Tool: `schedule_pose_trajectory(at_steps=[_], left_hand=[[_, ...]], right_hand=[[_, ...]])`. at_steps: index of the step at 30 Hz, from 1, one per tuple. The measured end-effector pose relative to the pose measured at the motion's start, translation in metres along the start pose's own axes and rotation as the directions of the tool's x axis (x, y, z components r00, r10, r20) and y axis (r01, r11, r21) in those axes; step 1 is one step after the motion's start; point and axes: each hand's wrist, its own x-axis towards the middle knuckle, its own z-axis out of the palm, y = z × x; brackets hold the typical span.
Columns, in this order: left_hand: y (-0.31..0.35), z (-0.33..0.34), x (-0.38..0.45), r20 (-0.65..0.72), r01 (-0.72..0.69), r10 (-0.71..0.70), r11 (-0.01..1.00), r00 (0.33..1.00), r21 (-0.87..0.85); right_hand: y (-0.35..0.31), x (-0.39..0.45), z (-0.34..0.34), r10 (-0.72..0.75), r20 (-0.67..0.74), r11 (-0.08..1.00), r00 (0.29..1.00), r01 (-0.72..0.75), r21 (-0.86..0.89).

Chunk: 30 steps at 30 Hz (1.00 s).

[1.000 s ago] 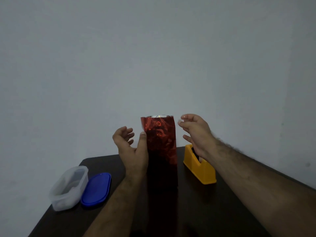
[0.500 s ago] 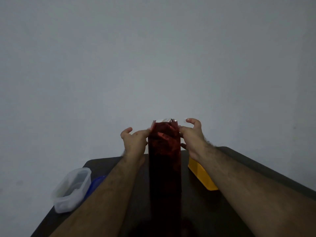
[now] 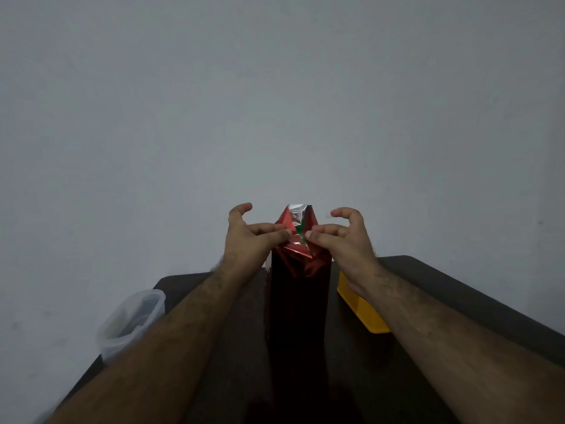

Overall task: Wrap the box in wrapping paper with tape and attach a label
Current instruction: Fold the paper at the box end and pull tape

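A tall box stands upright on the dark table, wrapped in shiny red wrapping paper [image 3: 298, 301]. The paper's open top end [image 3: 298, 214] shows its silver inside and a bit of green. My left hand [image 3: 247, 240] pushes the left side of that top flap inward with thumb and fingers. My right hand [image 3: 342, 240] does the same from the right. The fingertips of both hands nearly meet over the middle of the box top, creasing the paper. No label is in view.
A yellow tape dispenser [image 3: 360, 310] sits on the table [image 3: 458, 295] just right of the box, partly behind my right forearm. A clear plastic container [image 3: 131, 319] stands at the table's left edge. A grey wall is behind.
Both hands moved from the sides of the paper tube onto its top and folded the open end inward. The head has moved closer, so the blue lid is hidden.
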Motion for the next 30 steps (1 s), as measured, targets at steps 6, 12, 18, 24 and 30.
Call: schedule_pose_trajectory(at_steps=[6,12,18,24,30], left_hand=[[0.010,-0.008,0.001,0.102,0.030,-0.045,0.989,0.994,0.143],[0.012,-0.008,0.001,0.134,0.039,-0.065,0.981,0.989,0.187],[0.003,-0.005,-0.005,0.086,0.028,-0.038,0.993,0.996,0.112],[-0.006,-0.004,-0.011,0.049,-0.012,0.008,0.997,0.999,0.078],[-0.018,-0.008,-0.010,0.064,-0.021,0.017,0.997,0.998,0.070]], right_hand=[[-0.006,-0.002,0.000,0.012,0.012,1.000,1.000,-0.011,-0.021],[-0.025,0.009,0.002,-0.094,-0.126,0.993,0.987,0.085,-0.076],[-0.067,0.025,0.014,-0.115,0.096,0.978,0.989,0.129,-0.164],[-0.109,0.045,0.032,0.101,0.506,0.790,0.856,0.240,-0.563],[-0.126,0.064,0.048,0.282,0.578,0.603,0.766,0.327,-0.728]])
